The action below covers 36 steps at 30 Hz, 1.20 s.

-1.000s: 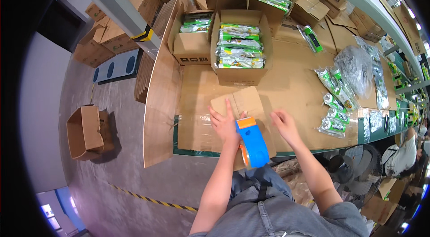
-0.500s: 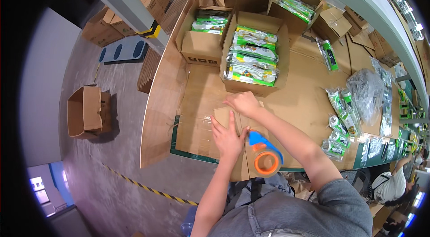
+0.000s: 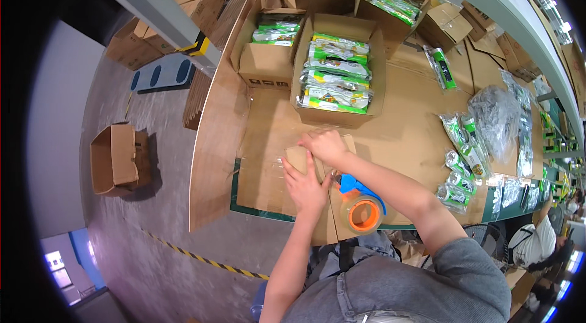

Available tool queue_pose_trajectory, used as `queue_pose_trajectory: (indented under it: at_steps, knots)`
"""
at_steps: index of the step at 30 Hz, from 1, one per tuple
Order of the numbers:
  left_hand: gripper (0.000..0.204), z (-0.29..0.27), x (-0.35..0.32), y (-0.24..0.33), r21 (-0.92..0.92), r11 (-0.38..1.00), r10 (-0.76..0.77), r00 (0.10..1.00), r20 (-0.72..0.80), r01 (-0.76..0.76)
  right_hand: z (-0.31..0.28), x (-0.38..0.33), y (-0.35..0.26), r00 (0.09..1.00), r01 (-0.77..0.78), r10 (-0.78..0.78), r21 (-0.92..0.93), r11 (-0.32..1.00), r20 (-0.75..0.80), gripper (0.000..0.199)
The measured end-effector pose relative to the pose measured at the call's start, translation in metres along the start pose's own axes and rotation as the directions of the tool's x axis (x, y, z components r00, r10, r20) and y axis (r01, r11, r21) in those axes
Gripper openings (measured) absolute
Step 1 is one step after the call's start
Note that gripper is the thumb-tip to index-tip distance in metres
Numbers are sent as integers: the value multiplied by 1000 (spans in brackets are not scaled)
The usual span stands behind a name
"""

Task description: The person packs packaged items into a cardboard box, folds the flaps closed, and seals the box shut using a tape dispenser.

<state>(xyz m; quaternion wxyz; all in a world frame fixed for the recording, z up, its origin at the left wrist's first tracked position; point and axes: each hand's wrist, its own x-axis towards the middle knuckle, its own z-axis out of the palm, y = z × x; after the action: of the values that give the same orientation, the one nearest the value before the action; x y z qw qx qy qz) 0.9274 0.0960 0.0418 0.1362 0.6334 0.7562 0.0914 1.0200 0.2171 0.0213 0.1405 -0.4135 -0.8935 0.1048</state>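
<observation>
A small closed cardboard box (image 3: 295, 157) lies on the brown table (image 3: 406, 134) right in front of me. My left hand (image 3: 305, 186) rests flat on its top, fingers spread. My right hand (image 3: 326, 145) is curled over the box's far end, touching the left hand's fingertips. A blue tape dispenser with an orange roll (image 3: 362, 211) lies just under my right forearm at the table's front edge; neither hand holds it.
Behind the small box stands a large open carton of green-and-white packs (image 3: 339, 73), with a smaller open carton (image 3: 268, 48) to its left. Loose packs (image 3: 461, 161) and a clear plastic bag (image 3: 495, 117) lie to the right. An open carton (image 3: 116, 158) sits on the floor to the left.
My right hand went from the box's near right side to its far end. The tape dispenser, upright between my hands before, now lies by the front edge.
</observation>
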Motion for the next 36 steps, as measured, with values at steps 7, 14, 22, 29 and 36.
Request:
queue_pose_trajectory:
  at_steps: [7, 14, 22, 29, 36]
  knots:
    - [86, 13, -4, -5, 66, 997, 50, 998, -40, -47, 16, -4, -4, 969, -188, 171, 85, 978, 177, 29]
    - [84, 17, -8, 11, 123, 992, 9, 1000, -14, -7, -2, -17, -2, 989, -47, 40, -46, 998, -142, 23]
    - [85, 0, -9, 0, 43, 996, 75, 995, 73, -78, 5, -6, -1, 980, -195, 185, 168, 966, 74, 33]
    - [56, -8, -46, -31, -210, 944, 257, 966, -21, -255, 0, -6, 0, 982, -97, 81, -86, 992, -173, 22]
    - [50, -10, -54, -32, -62, 960, 271, 961, -58, -275, 9, -5, -17, 958, -141, 105, -119, 983, -267, 22]
